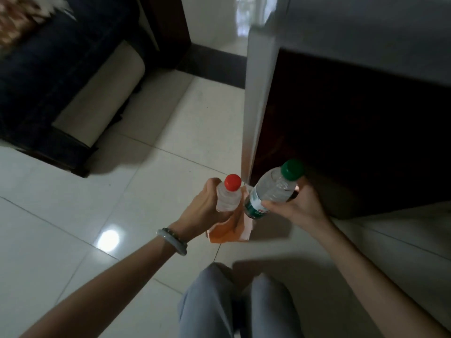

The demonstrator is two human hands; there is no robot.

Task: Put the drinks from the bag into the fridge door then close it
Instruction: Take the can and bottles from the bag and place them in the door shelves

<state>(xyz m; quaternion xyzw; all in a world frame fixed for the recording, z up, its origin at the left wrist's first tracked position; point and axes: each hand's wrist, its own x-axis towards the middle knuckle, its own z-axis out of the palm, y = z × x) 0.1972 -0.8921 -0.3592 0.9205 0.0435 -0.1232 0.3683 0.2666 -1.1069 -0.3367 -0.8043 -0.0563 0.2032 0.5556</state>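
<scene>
My left hand [207, 206] grips a clear bottle with a red cap [229, 195], held upright above an orange paper bag [229, 231] that stands on the floor. A larger clear bottle with a green cap and green label [271, 191] is tilted in my right hand [297, 206], just right of the first bottle. Both bottles hang over the bag's mouth. The grey edge of the fridge door [256, 93] rises right behind the bottles, and the space to its right [353, 130] is dark.
A dark sofa with a cream base [73, 93] stands at the left on the glossy white tile floor [97, 203]. My knees in grey trousers [231, 301] are at the bottom. A bracelet sits on my left wrist [172, 240].
</scene>
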